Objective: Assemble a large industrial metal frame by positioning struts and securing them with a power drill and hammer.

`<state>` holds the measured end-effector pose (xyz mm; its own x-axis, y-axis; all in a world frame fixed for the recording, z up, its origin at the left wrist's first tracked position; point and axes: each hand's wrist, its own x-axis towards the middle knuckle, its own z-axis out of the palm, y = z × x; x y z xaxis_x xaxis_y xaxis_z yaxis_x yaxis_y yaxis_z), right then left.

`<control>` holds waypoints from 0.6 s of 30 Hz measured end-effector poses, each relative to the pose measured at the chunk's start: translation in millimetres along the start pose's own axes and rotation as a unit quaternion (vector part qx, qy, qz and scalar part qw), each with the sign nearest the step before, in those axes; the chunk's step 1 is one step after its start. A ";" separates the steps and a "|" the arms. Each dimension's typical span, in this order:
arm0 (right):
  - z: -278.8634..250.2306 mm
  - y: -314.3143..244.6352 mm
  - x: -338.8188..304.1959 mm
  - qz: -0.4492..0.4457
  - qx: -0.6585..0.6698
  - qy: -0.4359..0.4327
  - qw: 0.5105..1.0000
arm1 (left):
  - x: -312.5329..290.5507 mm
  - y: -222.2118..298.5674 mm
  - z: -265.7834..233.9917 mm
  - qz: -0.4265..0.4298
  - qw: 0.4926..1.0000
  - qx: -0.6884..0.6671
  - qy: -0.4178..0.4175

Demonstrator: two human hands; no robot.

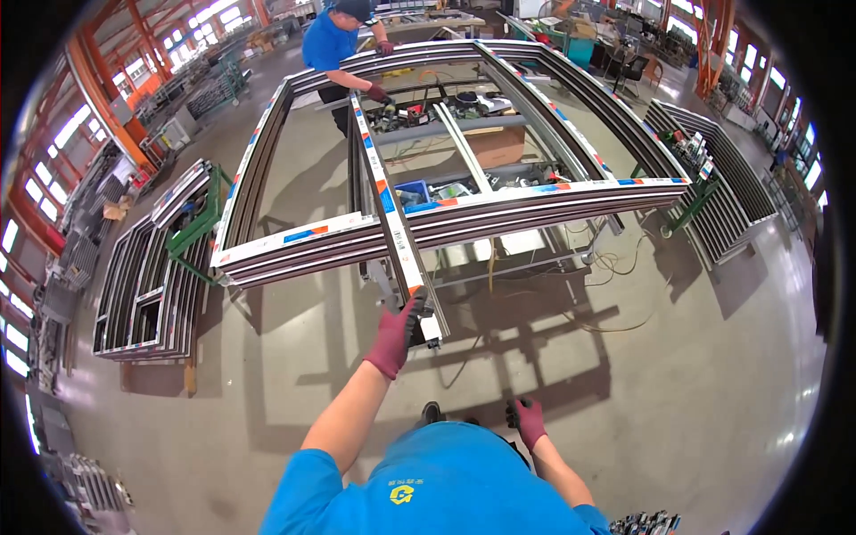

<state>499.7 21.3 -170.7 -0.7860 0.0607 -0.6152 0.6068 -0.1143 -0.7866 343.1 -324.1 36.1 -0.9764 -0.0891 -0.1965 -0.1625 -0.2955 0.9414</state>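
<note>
My left hand (399,334), in a maroon and black work glove, grips the near end of a long window-frame profile (392,218). That profile carries white, blue and orange protective film and lies across the near rail of a stack of large window frames (294,236). Its near end juts out past the stack towards me, and its far end reaches the other side. My right hand (527,421), gloved alike, hangs low at my right side above the floor, away from the frames. Its fingers are slightly curled, and I see nothing in them.
Across the stack a co-worker (343,53) in blue leans over the frames. Trays of tools and hardware (446,189) sit beneath the frame openings. More frames lean on a green stand (198,223) at left and in a rack (713,178) at right. Cables (615,325) trail across the floor.
</note>
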 end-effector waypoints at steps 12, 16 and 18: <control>-82.2 86.0 -38.1 0.123 -0.016 0.074 0.989 | 36.7 23.6 24.0 -0.112 0.992 0.028 0.059; -83.5 97.7 -34.4 0.125 0.003 0.060 0.990 | 35.8 16.9 23.6 -0.099 0.992 0.020 0.072; -80.8 96.7 -29.2 0.122 0.001 0.053 0.991 | 39.7 8.8 18.8 -0.067 0.994 0.046 0.076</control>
<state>590.8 88.6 -233.1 -0.5987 0.1342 -0.7896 0.7772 -0.1408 -0.6133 300.2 -312.3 41.7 -0.9136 -0.2001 -0.3541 -0.3084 -0.2268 0.9238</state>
